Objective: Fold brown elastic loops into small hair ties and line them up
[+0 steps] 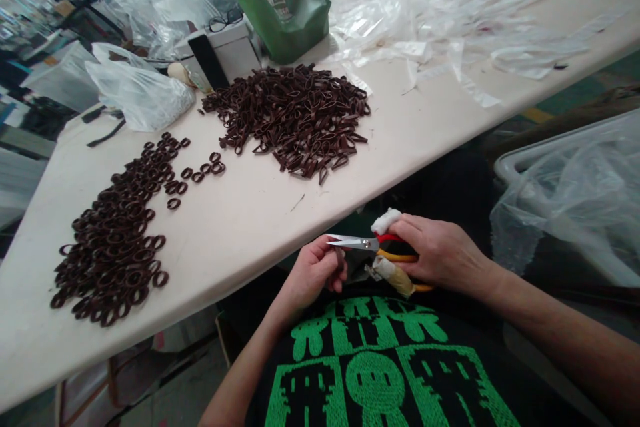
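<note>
Just behind the brown loops [295, 117], a green pouch [293, 20].

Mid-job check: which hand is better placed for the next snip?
Probably the right hand: it grips the scissors, which point toward the left hand. The left seems better suited to steadying, as it appears to pinch a small brown piece.

Silver on blades, red + yel. on handles of scissors [369, 244]. Dk brn for loops [295, 113] & rings [120, 233]. Blk shirt [375, 380] w/ bright grn blocky figs. & panels. Grn pouch [300, 27] w/ yel. logo patch. Wht for finger wrap [386, 221]; cream for tabletop [425, 120].
</note>
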Action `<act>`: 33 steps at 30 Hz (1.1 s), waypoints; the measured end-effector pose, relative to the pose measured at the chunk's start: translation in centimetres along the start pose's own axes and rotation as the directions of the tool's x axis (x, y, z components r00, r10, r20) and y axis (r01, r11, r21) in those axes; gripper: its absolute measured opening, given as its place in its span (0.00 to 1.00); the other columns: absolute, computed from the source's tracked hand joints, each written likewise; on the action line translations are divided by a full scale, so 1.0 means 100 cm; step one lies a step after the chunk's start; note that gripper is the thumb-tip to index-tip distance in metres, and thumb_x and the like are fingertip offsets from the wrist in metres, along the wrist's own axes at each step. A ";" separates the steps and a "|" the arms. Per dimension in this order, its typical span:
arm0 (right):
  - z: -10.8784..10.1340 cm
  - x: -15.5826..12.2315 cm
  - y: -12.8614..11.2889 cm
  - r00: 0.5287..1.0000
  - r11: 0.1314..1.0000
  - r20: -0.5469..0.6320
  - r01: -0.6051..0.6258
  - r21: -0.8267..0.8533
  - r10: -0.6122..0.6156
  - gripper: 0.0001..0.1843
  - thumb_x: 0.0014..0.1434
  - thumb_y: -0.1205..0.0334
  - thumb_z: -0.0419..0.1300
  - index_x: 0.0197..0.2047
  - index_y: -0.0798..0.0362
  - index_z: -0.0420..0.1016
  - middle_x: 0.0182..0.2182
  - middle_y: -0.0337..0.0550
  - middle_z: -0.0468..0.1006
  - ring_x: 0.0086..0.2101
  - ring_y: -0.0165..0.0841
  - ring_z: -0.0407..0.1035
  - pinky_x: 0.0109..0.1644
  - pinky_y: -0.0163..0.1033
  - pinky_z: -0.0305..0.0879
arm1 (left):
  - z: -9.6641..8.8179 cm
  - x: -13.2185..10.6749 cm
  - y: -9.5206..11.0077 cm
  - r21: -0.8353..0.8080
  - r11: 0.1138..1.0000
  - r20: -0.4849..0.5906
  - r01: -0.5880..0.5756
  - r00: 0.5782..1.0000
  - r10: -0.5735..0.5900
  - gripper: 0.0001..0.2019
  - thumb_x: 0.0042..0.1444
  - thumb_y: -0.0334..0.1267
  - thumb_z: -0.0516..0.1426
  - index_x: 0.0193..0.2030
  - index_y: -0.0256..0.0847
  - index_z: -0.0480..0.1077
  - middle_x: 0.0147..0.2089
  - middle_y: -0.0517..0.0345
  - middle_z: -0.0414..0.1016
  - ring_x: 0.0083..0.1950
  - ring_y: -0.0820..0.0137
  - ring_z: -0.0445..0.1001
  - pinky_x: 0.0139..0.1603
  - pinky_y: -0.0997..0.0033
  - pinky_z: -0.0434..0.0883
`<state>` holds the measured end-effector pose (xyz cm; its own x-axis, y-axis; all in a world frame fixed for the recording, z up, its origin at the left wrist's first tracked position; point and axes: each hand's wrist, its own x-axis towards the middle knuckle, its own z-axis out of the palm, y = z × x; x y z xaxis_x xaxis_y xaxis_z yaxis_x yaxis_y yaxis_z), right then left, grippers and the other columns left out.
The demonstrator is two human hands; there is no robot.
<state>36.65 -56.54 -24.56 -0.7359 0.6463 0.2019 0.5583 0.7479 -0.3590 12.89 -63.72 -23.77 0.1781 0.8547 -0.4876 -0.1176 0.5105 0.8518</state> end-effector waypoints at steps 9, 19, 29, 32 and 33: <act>0.008 -0.005 0.006 1.000 1.000 -0.004 0.008 0.003 -0.008 0.11 0.62 0.52 0.60 0.39 0.52 0.72 0.34 0.43 0.78 0.33 0.36 0.73 0.32 0.37 0.63 | 0.002 0.001 0.001 0.000 1.000 0.003 0.019 1.000 -0.019 0.12 0.56 0.43 0.55 0.42 0.38 0.69 0.22 0.66 0.67 0.17 0.80 0.62 0.19 0.80 0.56; -0.032 0.029 0.066 0.910 0.908 -0.276 -0.369 -0.196 0.310 0.15 0.60 0.55 0.60 0.46 0.55 0.74 0.43 0.53 0.78 0.42 0.46 0.74 0.41 0.43 0.66 | -0.001 0.004 -0.004 -0.043 0.999 -0.047 -0.006 0.999 0.004 0.10 0.55 0.41 0.56 0.41 0.39 0.69 0.25 0.65 0.68 0.19 0.80 0.63 0.20 0.81 0.57; -0.061 0.101 0.164 0.771 0.734 -0.245 -0.635 -0.239 0.588 0.15 0.61 0.58 0.60 0.46 0.61 0.76 0.43 0.65 0.75 0.41 0.49 0.69 0.44 0.49 0.63 | -0.010 0.005 -0.029 -0.031 0.999 -0.040 0.032 0.999 -0.034 0.13 0.59 0.48 0.55 0.38 0.39 0.65 0.22 0.65 0.68 0.16 0.78 0.65 0.17 0.81 0.54; -0.062 0.107 0.169 0.759 0.733 -0.254 -0.649 -0.207 0.600 0.14 0.59 0.60 0.61 0.44 0.62 0.77 0.42 0.65 0.76 0.40 0.48 0.70 0.43 0.51 0.64 | -0.012 0.008 -0.048 0.022 0.999 -0.063 0.026 0.998 -0.025 0.12 0.59 0.47 0.55 0.37 0.40 0.64 0.23 0.65 0.68 0.17 0.78 0.64 0.18 0.80 0.56; -0.063 0.108 0.166 0.764 0.744 -0.274 -0.639 -0.196 0.584 0.14 0.59 0.61 0.60 0.44 0.62 0.77 0.42 0.66 0.75 0.41 0.49 0.70 0.44 0.53 0.65 | -0.014 0.010 -0.056 0.056 0.998 -0.089 0.015 0.996 -0.010 0.11 0.58 0.46 0.55 0.37 0.40 0.64 0.23 0.65 0.67 0.17 0.78 0.64 0.19 0.80 0.57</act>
<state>40.40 -36.21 -22.61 -0.1315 0.9721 0.1942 0.9605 0.1735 -0.2178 12.39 -65.63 -29.27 0.0914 0.8547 -0.5110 -0.0598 0.5169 0.8539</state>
